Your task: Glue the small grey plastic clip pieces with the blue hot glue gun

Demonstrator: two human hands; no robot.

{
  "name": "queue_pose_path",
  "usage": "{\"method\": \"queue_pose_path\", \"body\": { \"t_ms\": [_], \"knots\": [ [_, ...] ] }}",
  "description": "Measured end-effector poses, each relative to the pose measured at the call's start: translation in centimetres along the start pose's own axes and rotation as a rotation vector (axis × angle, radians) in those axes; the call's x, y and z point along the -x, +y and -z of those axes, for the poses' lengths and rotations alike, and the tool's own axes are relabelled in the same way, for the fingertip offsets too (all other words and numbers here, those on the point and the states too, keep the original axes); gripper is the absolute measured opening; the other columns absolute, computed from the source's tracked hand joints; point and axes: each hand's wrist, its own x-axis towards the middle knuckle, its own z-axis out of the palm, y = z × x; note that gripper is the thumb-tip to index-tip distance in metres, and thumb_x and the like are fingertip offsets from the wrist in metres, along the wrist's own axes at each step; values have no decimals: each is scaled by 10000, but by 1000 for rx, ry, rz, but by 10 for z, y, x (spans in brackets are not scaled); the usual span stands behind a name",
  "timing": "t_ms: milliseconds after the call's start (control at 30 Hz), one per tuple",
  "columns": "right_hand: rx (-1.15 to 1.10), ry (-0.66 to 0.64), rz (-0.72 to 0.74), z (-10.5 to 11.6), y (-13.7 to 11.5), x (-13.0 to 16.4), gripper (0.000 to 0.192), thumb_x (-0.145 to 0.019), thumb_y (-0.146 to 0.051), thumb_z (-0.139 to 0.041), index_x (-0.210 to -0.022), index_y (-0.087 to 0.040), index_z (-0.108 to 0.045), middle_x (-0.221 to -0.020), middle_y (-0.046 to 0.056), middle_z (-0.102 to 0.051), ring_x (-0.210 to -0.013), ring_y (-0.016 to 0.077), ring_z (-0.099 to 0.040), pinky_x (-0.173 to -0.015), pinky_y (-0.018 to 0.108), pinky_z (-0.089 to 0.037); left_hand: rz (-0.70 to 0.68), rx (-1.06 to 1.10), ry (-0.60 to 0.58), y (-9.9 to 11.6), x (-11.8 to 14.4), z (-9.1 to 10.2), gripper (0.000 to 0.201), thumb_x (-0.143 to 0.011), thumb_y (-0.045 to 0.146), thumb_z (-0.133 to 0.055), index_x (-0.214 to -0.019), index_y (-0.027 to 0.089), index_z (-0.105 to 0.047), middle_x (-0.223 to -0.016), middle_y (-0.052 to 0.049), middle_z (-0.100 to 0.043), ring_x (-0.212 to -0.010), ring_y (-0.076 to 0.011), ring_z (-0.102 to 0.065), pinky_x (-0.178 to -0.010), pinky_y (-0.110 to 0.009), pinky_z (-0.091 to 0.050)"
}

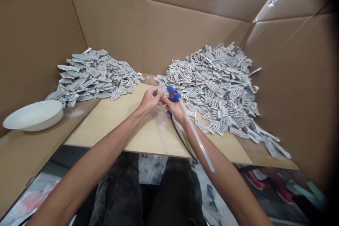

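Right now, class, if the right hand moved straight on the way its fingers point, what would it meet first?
The right hand, holding the blue glue gun, would likely meet the left hand first, though depth is unclear.

A white bowl [34, 114] sits on a brown cardboard flap [23, 162] beside the left edge of the bench [106, 123]. Tall cardboard walls [193, 31] stand along its back edge and both sides. Red shoes [255, 180] show below its front right corner; whitish plastic [150, 167] lies beneath the front edge.
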Motion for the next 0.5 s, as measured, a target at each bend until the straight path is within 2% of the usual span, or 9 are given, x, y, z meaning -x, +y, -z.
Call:
{"method": "queue_pose_path", "body": {
  "t_ms": [133,300,367,433,500],
  "knots": [
    [2,36,16,-1,3,-1,515,-747,-661,-848,-801,-218,-593,-672,23,-691,-499,115,-519,-435,241,-371,-2,-3,-57,-2,-3,3,254,-795,355,-814,-823,128,-703,-786,-36,-720,-668,-132,-625,-619,-222,-486],
    [25,23,40,5,5,-7,610,-796,-806,-750,-889,-207,-680,-809,59,-753,-685,174,-700,-464,220,-424,-5,-102,85,1,-6,7,216,-899,304,-724,-787,123,-687,-758,-44,-720,-633,-120,-613,-567,-205,-445],
    [52,15,43,14,3,-9,692,-797,-886,-679,-935,-209,-713,-890,77,-771,-768,189,-734,-482,218,-444,43,-65,125,4,-7,9,160,-938,266,-683,-866,123,-676,-830,-73,-757,-639,-134,-657,-560,-217,-476],
    [68,-11,43,23,1,-11,767,-780,-950,-619,-956,-211,-725,-902,83,-774,-765,186,-732,-486,223,-440,107,7,113,8,-7,11,69,-919,172,-684,-950,120,-650,-910,-107,-787,-691,-162,-726,-606,-242,-539],
    [68,-56,45,30,-3,-12,806,-771,-988,-574,-920,-208,-717,-859,89,-772,-698,178,-712,-473,236,-413,163,63,76,10,-7,12,160,-854,68,-708,-988,112,-632,-949,-136,-800,-753,-194,-773,-656,-266,-579]
  ]
}}
